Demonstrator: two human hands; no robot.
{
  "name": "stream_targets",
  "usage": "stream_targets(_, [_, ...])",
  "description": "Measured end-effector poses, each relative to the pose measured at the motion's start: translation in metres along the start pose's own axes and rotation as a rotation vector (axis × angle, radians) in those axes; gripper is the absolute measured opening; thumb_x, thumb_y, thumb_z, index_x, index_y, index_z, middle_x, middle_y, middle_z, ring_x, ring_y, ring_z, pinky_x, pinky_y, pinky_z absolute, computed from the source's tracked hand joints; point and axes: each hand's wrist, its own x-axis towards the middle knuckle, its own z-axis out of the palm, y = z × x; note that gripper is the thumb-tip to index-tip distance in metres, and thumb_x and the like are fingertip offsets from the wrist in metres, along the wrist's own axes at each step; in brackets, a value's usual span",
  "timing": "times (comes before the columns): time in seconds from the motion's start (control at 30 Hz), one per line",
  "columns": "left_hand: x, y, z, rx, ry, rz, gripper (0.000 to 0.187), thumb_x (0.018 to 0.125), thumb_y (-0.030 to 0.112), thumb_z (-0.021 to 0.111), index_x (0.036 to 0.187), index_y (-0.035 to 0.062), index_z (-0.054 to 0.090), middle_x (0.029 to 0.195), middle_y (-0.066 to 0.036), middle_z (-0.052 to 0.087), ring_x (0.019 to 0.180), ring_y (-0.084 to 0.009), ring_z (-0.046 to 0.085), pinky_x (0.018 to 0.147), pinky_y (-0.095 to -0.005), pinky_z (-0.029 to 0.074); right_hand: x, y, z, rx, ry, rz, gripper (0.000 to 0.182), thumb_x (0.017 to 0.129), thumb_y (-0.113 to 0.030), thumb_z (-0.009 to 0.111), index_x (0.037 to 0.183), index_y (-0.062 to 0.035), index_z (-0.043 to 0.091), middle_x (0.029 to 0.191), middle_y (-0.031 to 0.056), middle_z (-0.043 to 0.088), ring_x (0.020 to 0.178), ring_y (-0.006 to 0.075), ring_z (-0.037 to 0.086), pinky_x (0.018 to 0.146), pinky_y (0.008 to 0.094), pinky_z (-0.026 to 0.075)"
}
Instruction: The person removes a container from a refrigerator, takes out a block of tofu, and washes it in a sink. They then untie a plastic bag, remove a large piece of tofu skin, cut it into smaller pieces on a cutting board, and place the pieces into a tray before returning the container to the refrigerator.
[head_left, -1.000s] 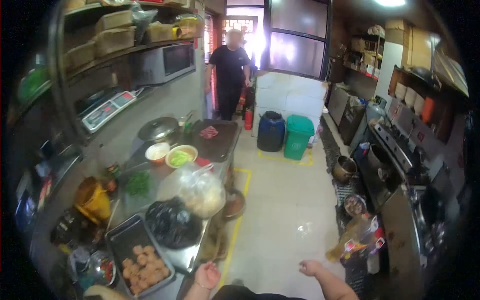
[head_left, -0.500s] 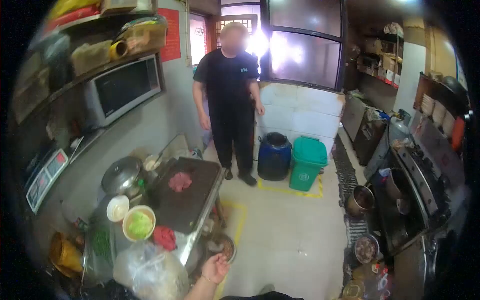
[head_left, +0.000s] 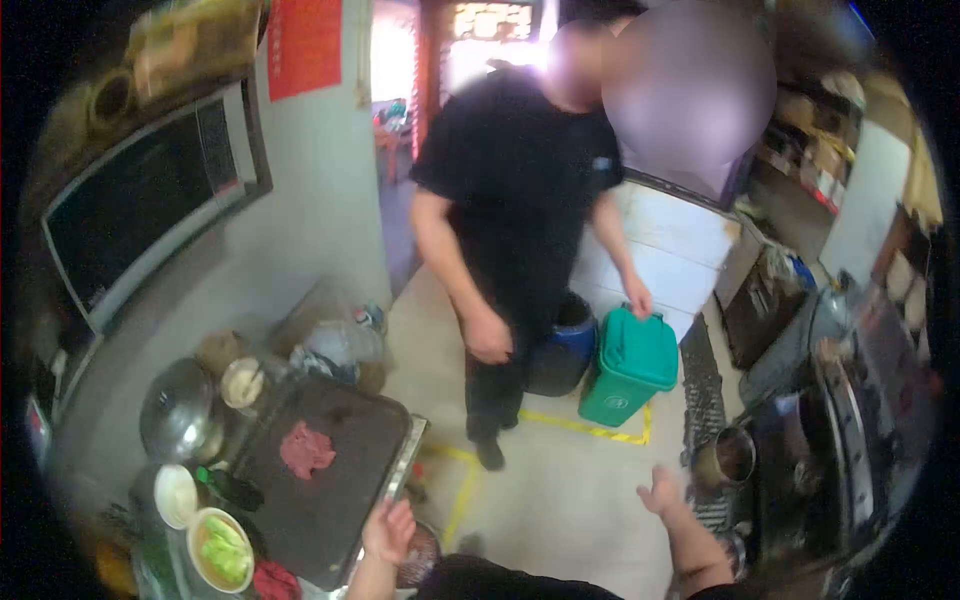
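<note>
My left hand (head_left: 388, 530) is beside the front edge of a dark cutting board (head_left: 345, 490), its fingers loosely curled and apart, with nothing in them. A flat piece of raw red meat (head_left: 307, 450) lies on the board. Out over the floor to the right, my right hand (head_left: 660, 492) is empty, with thumb and fingers spread. It is nearest to a metal pot (head_left: 726, 457) by the stove. Left of the board stand a bowl of chopped green vegetable (head_left: 225, 550), a white bowl (head_left: 176, 497) and a domed metal lid (head_left: 180, 410).
A person in black (head_left: 520, 200) stands close in front of me, beyond the board. Behind that person are a green bin (head_left: 628, 365) and a blue barrel (head_left: 570, 340). The stove (head_left: 820, 470) runs along the right; a microwave (head_left: 150, 190) sits on the left wall shelf.
The other person has come much closer. My view has shifted forward and down, my right hand has come into view, and my left hand is now nearer the board's edge.
</note>
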Motion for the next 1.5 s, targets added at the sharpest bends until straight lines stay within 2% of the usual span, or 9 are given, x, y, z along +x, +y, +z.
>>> stream_targets(0.13, [0.078, 0.027, 0.107, 0.098, -0.165, 0.047, 0.048, 0.097, 0.032, 0.048, 0.14, 0.015, 0.039, 0.124, -0.016, 0.058, 0.104, -0.0234, 0.056, 0.097, -0.0379, 0.042, -0.02, 0.149, 0.056, -0.115, -0.13, -0.055, 0.071, 0.08, -0.043, 0.064, 0.127, 0.0086, 0.047, 0.133, 0.0297, 0.048, 0.124, 0.0414, 0.047, 0.103, 0.0441, 0.039])
stream_targets(0.3, [0.169, 0.028, 0.247, 0.174, -0.229, -0.107, 0.053, 0.099, 0.032, 0.043, 0.144, 0.0083, 0.032, 0.133, -0.016, 0.054, 0.124, -0.0311, 0.048, 0.108, -0.043, 0.034, -0.023, 0.133, -0.007, -0.006, -0.368, 0.418, 0.064, 0.08, -0.041, 0.063, 0.122, 0.0061, 0.05, 0.127, 0.0275, 0.051, 0.119, 0.0404, 0.05, 0.099, 0.0452, 0.041])
stream_targets(0.37, [0.213, 0.022, 0.286, 0.075, -0.292, -0.185, 0.059, 0.099, 0.03, 0.046, 0.15, 0.019, 0.017, 0.133, -0.017, 0.054, 0.106, -0.0266, 0.059, 0.085, -0.0377, 0.05, 0.009, 0.127, -0.02, 0.013, -0.372, 0.473, 0.061, 0.08, -0.04, 0.063, 0.12, 0.0051, 0.052, 0.125, 0.0267, 0.052, 0.117, 0.0399, 0.051, 0.097, 0.0456, 0.042])
stream_targets(0.63, [0.365, 0.013, 0.346, 0.152, -0.035, -0.113, 0.056, 0.086, 0.03, 0.062, 0.134, 0.0078, 0.043, 0.132, -0.01, 0.052, 0.116, -0.0254, 0.048, 0.099, -0.0496, 0.037, 0.159, 0.094, -0.03, 0.046, -0.427, 0.421, 0.05, 0.081, -0.037, 0.061, 0.112, 0.001, 0.057, 0.116, 0.0232, 0.057, 0.108, 0.0382, 0.056, 0.091, 0.0474, 0.045])
stream_targets(0.9, [0.544, 0.139, 0.314, -0.175, 0.085, 0.067, 0.064, 0.098, 0.053, 0.03, 0.144, 0.0068, 0.034, 0.15, -0.009, 0.035, 0.135, -0.0267, 0.034, 0.117, -0.0432, 0.016, 0.388, -0.062, 0.042, 0.124, -0.526, 0.274, 0.039, 0.081, -0.034, 0.06, 0.105, -0.0031, 0.062, 0.107, 0.0198, 0.062, 0.099, 0.0364, 0.06, 0.084, 0.0491, 0.048])
stream_targets(1.0, [0.584, 0.227, 0.325, 0.144, 0.05, -0.026, 0.064, 0.098, 0.056, 0.023, 0.145, 0.0154, 0.034, 0.154, -0.006, 0.031, 0.141, -0.0263, 0.027, 0.115, -0.0455, 0.017, 0.481, -0.121, 0.068, 0.078, -0.615, 0.259, 0.036, 0.081, -0.033, 0.059, 0.102, -0.0046, 0.064, 0.104, 0.0185, 0.064, 0.096, 0.0358, 0.062, 0.082, 0.0497, 0.049])
stream_targets(1.07, [0.689, 0.252, 0.24, 1.082, -0.219, 0.503, 0.059, 0.096, 0.056, 0.027, 0.138, 0.0177, 0.042, 0.148, -0.004, 0.039, 0.135, -0.0241, 0.033, 0.108, -0.0457, 0.027, 0.539, -0.16, 0.076, 0.004, -0.699, 0.236, 0.033, 0.081, -0.032, 0.059, 0.1, -0.0056, 0.065, 0.101, 0.0177, 0.065, 0.094, 0.0354, 0.063, 0.08, 0.0502, 0.05])
stream_targets(1.23, [0.744, 0.394, 0.289, -0.106, -0.179, 0.239, 0.051, 0.095, 0.055, 0.03, 0.122, 0.0176, 0.051, 0.128, -0.001, 0.054, 0.109, -0.0222, 0.052, 0.081, -0.0397, 0.047, 0.731, -0.289, 0.098, -0.245, -0.761, -0.301, 0.028, 0.081, -0.03, 0.058, 0.095, -0.0081, 0.068, 0.096, 0.0155, 0.068, 0.089, 0.0343, 0.066, 0.076, 0.0512, 0.051])
stream_targets(1.5, [0.785, 0.539, 0.427, -0.264, 0.11, 0.385, 0.041, 0.09, 0.04, 0.047, 0.109, 0.0046, 0.055, 0.102, -0.005, 0.059, 0.085, -0.0239, 0.055, 0.072, -0.0395, 0.044, 1.085, -0.662, -0.028, 0.316, 0.029, -0.62, 0.019, 0.081, -0.026, 0.061, 0.084, -0.0077, 0.065, 0.088, 0.016, 0.065, 0.082, 0.0372, 0.063, 0.07, 0.0461, 0.05])
